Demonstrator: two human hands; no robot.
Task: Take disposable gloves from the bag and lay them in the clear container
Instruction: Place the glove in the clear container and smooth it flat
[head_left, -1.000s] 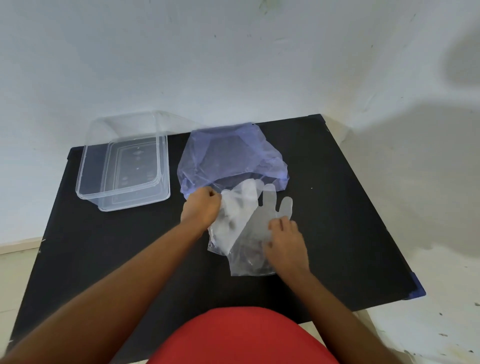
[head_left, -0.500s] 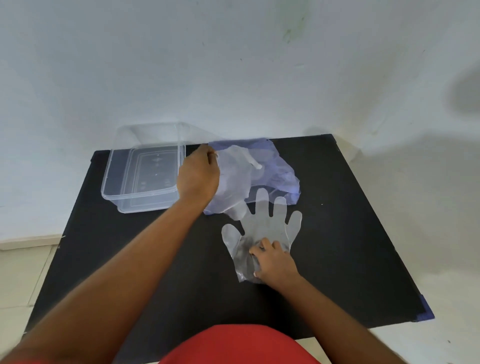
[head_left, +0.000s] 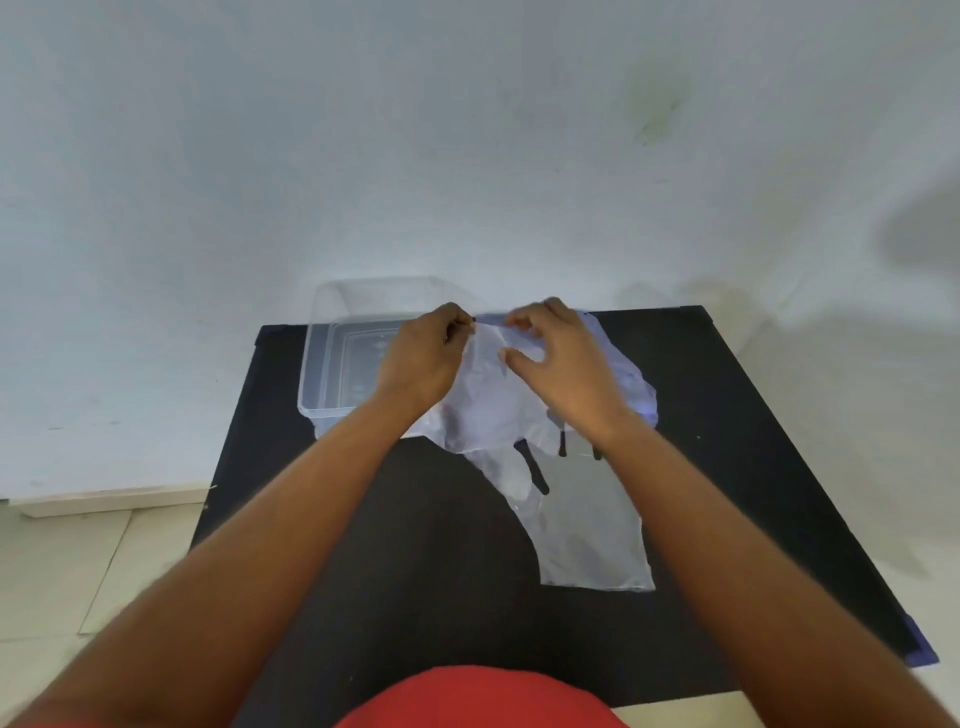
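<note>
On the black table (head_left: 753, 415), the clear container (head_left: 332, 364) sits far left, the bluish bag (head_left: 634, 384) beside it. One glove (head_left: 587, 530) lies flat, cuff near, fingers pointing far. The left hand (head_left: 423, 358) pinches a second glove (head_left: 488, 405); the right hand (head_left: 563, 374), fingers loosely curled, touches it.

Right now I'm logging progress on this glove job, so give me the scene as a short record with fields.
surface: black table
clear container: far left of table, open, no glove seen inside
bag: bluish, crumpled, right of container
left hand: pinching one edge of a glove held up
right hand: fingers curled at the same glove's other edge
second glove: flat on table, nearer the person
</note>
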